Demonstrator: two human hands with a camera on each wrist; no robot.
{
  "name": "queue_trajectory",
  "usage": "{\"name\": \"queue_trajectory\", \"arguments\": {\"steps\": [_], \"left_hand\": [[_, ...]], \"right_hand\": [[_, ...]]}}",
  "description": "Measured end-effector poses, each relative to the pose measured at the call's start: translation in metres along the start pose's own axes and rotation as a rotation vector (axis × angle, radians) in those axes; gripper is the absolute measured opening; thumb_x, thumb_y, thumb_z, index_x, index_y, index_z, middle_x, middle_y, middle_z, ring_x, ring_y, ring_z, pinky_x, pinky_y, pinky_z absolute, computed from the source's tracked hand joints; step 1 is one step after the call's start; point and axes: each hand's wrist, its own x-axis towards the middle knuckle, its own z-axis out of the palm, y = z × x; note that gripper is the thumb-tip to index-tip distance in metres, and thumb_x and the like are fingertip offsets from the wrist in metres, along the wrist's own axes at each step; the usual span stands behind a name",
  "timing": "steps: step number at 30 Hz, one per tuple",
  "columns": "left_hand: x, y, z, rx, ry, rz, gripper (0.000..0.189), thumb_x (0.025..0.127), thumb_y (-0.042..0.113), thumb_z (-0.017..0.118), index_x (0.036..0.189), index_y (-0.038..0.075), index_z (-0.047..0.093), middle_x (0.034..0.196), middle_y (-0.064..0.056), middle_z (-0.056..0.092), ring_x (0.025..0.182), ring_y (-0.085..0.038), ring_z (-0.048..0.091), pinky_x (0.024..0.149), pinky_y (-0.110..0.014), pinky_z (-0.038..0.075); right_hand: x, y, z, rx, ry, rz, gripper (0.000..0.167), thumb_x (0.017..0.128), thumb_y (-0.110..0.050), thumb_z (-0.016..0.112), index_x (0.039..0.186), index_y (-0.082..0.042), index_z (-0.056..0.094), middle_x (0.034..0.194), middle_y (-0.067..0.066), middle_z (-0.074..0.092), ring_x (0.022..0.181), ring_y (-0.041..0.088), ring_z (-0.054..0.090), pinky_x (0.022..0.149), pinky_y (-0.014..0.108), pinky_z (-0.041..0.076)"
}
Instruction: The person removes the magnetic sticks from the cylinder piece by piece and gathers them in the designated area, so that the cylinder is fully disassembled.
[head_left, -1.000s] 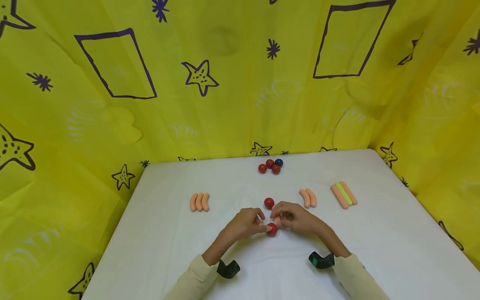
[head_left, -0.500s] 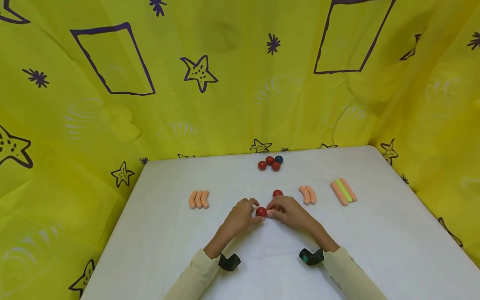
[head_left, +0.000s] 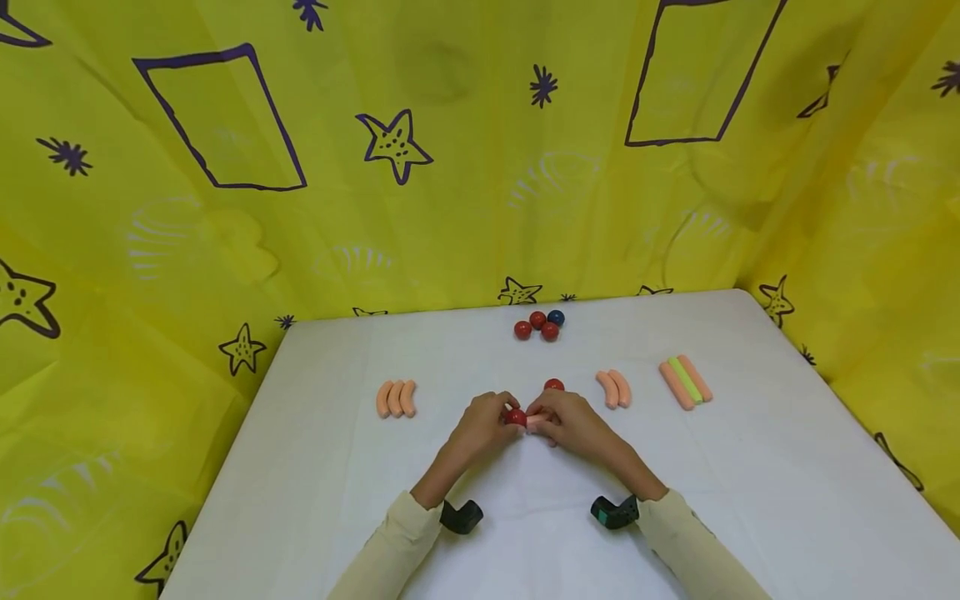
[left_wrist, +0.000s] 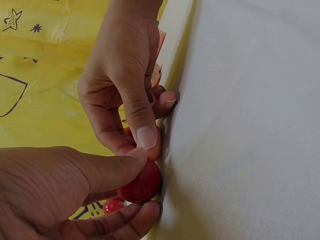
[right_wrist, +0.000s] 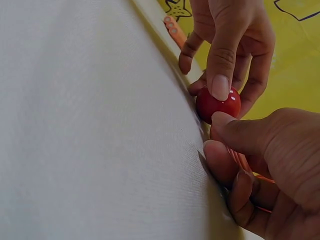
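Observation:
My left hand (head_left: 482, 427) pinches a shiny red ball (head_left: 515, 417) between thumb and fingers, low over the white table. Close against it, my right hand (head_left: 576, 423) pinches a short pale-orange stick (head_left: 534, 420), mostly hidden by the fingers. Its end points at the ball, and I cannot tell whether the two are joined. In the left wrist view the right thumb lies just above the red ball (left_wrist: 142, 184). A second red ball (head_left: 554, 384) shows partly behind the right hand.
Red balls and one blue ball (head_left: 556, 317) cluster at the back of the white table (head_left: 330, 492). Curved orange sticks (head_left: 395, 399) lie at left, two more curved sticks (head_left: 614, 389) at right. Straight orange and green sticks (head_left: 686, 382) lie farther right. A yellow curtain (head_left: 450, 233) stands behind.
The left hand has gripped the front red ball and moved it left and away from me. The right hand has brought the stick up to it. The second ball has shifted right and back.

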Motion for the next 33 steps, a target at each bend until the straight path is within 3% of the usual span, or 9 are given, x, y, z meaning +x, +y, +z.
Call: {"name": "queue_trajectory", "arguments": {"steps": [14,26,33], "left_hand": [[0.003,0.002,-0.003,-0.006,-0.021,-0.008,0.025,0.083,0.015,0.076,0.103,0.003,0.068,0.085,-0.009,0.066,0.077,-0.015,0.057,0.065,-0.023,0.046],[0.004,-0.005,-0.010,-0.128,-0.078,-0.060,0.021,0.085,0.015,0.074,0.101,0.003,0.069,0.084,-0.009,0.069,0.071,-0.012,0.058,0.061,-0.022,0.047],[0.006,-0.024,-0.024,-0.106,0.024,-0.092,0.022,0.085,0.015,0.075,0.101,0.001,0.069,0.087,-0.011,0.070,0.076,-0.015,0.059,0.064,-0.026,0.048]], "right_hand": [[-0.001,0.001,-0.001,-0.025,0.003,-0.002,0.015,0.089,-0.023,0.071,0.100,-0.013,0.070,0.085,-0.003,0.062,0.050,-0.001,0.054,0.058,0.020,0.047],[0.000,-0.002,0.000,-0.082,-0.014,0.005,0.013,0.091,-0.023,0.070,0.101,-0.015,0.070,0.093,-0.004,0.063,0.051,-0.001,0.055,0.060,0.020,0.047],[-0.001,-0.001,-0.003,-0.078,-0.018,-0.002,0.006,0.091,-0.021,0.069,0.097,-0.018,0.068,0.089,-0.006,0.061,0.053,-0.001,0.056,0.063,0.020,0.048]]}}
